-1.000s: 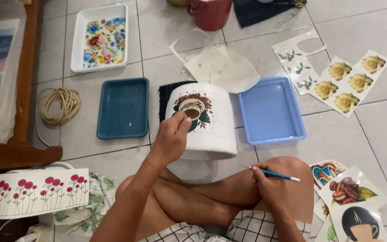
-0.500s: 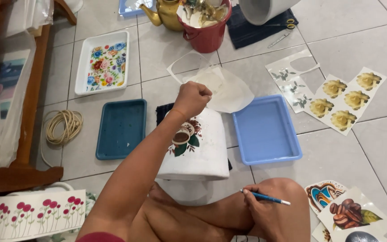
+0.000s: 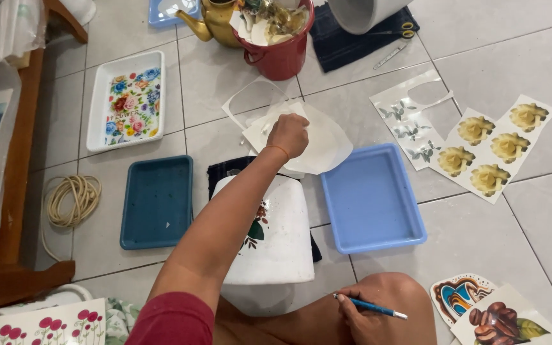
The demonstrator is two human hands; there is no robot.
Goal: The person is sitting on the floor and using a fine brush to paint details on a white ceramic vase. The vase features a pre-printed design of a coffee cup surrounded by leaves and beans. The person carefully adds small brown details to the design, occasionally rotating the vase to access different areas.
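While the person sits on a pale tiled floor point(image 3: 519, 243), things lie spread all around: a dark teal tray point(image 3: 157, 201) to the left, a light blue tray point(image 3: 370, 198) to the right, a white tray with a flower print point(image 3: 128, 100) farther off, a coil of cord point(image 3: 71, 200) beside a wooden furniture leg point(image 3: 17, 191), a red bucket point(image 3: 282, 54) stuffed with paper scraps next to a brass teapot point(image 3: 215, 22), and sheets of yellow rose decals point(image 3: 490, 150); more decals lie by the right knee. Compared with half a second ago, the left hand point(image 3: 287, 135) has reached farther out, from above the container to the thin white backing papers point(image 3: 324, 137) beyond it; it is curled into a loose fist on them, though whether it pinches a sheet cannot be told; the right hand point(image 3: 359, 313) stays low near the knee, closed around a blue-handled tool point(image 3: 370, 306). The white container point(image 3: 269, 239) lies on its side on a dark cloth between the two blue trays, just in front of the person's legs; a decal with red and green shapes point(image 3: 255, 227) shows on its curved wall, partly hidden by the left forearm.
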